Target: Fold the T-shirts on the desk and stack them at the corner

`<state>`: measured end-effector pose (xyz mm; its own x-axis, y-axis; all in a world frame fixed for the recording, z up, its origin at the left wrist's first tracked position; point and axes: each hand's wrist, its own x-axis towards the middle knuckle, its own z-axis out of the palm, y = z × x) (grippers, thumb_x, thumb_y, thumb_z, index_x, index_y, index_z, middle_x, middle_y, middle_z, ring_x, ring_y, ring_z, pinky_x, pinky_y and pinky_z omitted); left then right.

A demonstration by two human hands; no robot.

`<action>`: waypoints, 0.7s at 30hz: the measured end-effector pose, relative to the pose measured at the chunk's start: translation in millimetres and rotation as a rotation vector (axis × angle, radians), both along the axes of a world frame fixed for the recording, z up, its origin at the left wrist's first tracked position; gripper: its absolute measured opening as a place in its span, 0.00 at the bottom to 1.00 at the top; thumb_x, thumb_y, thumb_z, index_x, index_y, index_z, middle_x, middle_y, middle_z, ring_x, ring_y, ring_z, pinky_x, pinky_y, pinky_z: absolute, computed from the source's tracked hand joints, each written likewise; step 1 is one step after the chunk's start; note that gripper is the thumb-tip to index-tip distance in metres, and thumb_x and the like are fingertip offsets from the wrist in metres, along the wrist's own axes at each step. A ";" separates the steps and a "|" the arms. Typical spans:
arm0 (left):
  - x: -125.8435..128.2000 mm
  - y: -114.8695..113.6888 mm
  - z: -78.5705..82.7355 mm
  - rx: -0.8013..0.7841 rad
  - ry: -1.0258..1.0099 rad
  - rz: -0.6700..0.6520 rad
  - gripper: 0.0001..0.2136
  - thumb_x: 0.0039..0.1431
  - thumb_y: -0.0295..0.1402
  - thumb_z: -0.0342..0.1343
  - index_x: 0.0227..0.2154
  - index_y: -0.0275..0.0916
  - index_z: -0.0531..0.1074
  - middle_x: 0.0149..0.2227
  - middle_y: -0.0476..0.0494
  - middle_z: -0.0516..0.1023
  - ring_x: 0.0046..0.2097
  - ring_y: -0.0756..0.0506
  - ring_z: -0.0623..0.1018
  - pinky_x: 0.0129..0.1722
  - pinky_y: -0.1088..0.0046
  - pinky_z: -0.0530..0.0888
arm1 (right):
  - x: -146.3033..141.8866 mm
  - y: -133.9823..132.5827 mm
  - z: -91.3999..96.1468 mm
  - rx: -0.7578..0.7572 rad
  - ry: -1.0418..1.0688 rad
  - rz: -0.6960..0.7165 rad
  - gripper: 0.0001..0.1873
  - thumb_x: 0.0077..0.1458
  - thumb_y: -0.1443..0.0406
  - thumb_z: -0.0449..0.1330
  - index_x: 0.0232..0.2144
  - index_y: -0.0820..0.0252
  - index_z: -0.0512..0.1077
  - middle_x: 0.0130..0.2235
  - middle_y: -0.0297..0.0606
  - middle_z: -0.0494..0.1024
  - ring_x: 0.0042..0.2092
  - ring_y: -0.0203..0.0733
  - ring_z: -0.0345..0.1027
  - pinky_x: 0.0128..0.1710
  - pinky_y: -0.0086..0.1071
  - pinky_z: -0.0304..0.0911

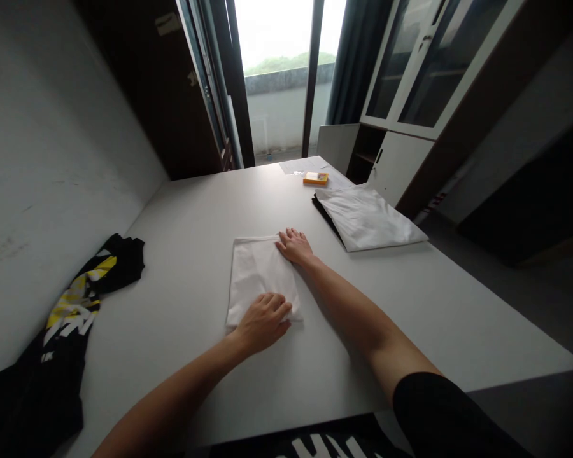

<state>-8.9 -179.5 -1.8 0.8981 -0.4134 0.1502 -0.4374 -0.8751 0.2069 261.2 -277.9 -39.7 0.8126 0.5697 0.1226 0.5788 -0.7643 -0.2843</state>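
A white cloth [255, 270], folded into a neat rectangle, lies on the table in front of me. My right hand [293, 245] rests on its far right corner, palm down with fingers stretched out. Near the cloth's front edge, my left hand [263, 323] lies across it with the fingers lightly bent and the thumb toward the near right corner. Neither hand lifts the cloth. What is under the palms is hidden.
Folded white fabric [370, 219] with a dark layer beneath lies at the table's right edge. Behind it are a yellow box [315, 179] and papers [291, 166]. A black garment with yellow and white print [74, 305] lies along the left wall. The white table [172, 356] spans the front.
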 end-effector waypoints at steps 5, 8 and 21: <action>1.2 7.1 -0.6 -0.067 0.004 -0.037 0.14 0.69 0.43 0.55 0.52 0.44 0.73 0.54 0.36 0.75 0.59 0.36 0.72 0.62 0.51 0.67 | -0.9 0.4 -1.5 -0.002 -0.006 0.007 0.32 0.71 0.49 0.46 0.69 0.56 0.61 0.72 0.49 0.55 0.73 0.53 0.44 0.70 0.50 0.39; -2.7 27.3 -1.0 -0.060 0.015 0.001 0.23 0.73 0.46 0.48 0.66 0.47 0.64 0.68 0.38 0.65 0.71 0.37 0.60 0.71 0.48 0.51 | -0.4 0.8 -1.7 0.001 -0.010 -0.002 0.32 0.71 0.49 0.47 0.69 0.56 0.61 0.72 0.49 0.56 0.73 0.53 0.45 0.70 0.50 0.40; -14.1 67.8 -22.1 0.061 0.031 0.144 0.35 0.72 0.54 0.45 0.75 0.49 0.43 0.76 0.43 0.43 0.76 0.38 0.44 0.73 0.50 0.44 | -21.4 2.0 23.5 0.165 0.059 0.074 0.28 0.68 0.52 0.55 0.65 0.56 0.67 0.68 0.46 0.66 0.67 0.49 0.59 0.66 0.39 0.53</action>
